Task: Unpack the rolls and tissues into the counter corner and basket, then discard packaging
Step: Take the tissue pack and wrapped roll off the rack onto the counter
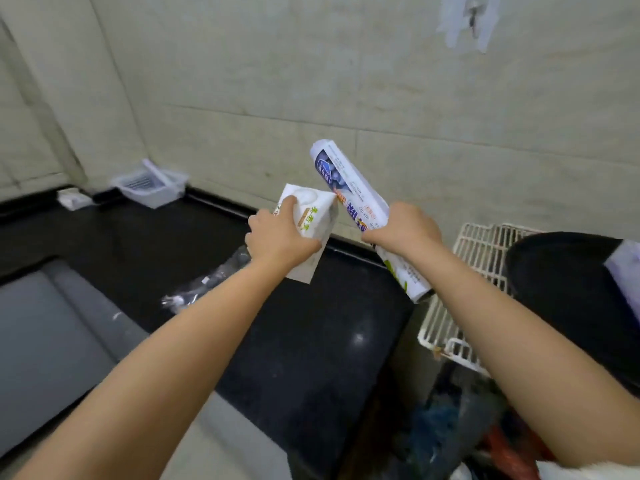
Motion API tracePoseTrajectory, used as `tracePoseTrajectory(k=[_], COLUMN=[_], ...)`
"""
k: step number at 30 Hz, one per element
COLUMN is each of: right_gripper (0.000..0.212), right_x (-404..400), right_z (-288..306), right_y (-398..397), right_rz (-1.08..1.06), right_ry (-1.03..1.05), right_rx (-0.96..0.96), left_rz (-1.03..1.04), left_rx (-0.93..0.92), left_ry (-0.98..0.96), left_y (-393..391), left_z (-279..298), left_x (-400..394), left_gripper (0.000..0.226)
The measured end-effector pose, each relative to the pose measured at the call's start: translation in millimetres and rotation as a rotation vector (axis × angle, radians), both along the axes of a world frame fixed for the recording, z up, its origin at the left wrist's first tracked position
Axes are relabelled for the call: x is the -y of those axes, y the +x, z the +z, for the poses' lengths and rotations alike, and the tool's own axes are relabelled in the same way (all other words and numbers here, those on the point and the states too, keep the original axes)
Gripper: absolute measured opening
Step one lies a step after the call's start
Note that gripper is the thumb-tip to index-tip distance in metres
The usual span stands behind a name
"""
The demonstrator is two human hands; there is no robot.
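Observation:
My left hand (280, 237) grips a white tissue pack (313, 220) with green print, held above the black counter (311, 341). My right hand (403, 226) grips a long white roll (341, 183) with blue print around its middle; the roll tilts up to the left and its lower end (410, 278) sticks out below my hand. The roll's upper part touches the tissue pack's corner. A crumpled clear plastic wrapper (207, 282) lies on the counter under my left forearm. A clear plastic basket (150, 185) sits in the far counter corner by the tiled wall.
A grey sink (45, 341) lies at the left. A white wire rack (478, 271) stands right of the counter, beside a black round pan (568, 299) with a white pack (627, 271) at its edge. Bags and clutter (467, 427) fill the lower right. A small white item (74, 199) lies near the basket.

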State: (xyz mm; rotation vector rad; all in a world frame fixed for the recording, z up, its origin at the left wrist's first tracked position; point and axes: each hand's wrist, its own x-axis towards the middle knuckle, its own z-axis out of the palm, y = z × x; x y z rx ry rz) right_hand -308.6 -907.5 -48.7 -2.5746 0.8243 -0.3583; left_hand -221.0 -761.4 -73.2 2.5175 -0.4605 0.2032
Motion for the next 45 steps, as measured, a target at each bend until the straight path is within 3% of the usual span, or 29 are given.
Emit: tracePoseTrajectory(k=[7, 15, 28, 36, 45], right_gripper=[0.047, 0.052, 0.054, 0.056, 0.055], right_x=[-111, -155, -110, -86, -77], right_z=[-54, -127, -232, -264, -280], right_y=[106, 156, 128, 145, 167], right_rz=[0.060, -0.152, -0.660, -0.761, -0.793], right_ry=[0.099, 0.211, 0.307, 0.265, 0.211], right_rx=[-0.021, -0.120, -0.279, -0.311, -0.426], left_rz=[0.053, -0.125, -0.346, -0.419, -0.379], left_rx=[-0.077, -0.198, -0.360, -0.354, -0.300], left_ry=[0.081, 0.197, 0.316, 0.403, 0.420], left_y=[93, 169, 207, 207, 235], left_z=[-46, -116, -199, -233, -251], left_x=[-120, -184, -83, -2, 26], left_gripper=[0.078, 0.079, 0.078, 0.078, 0.076])
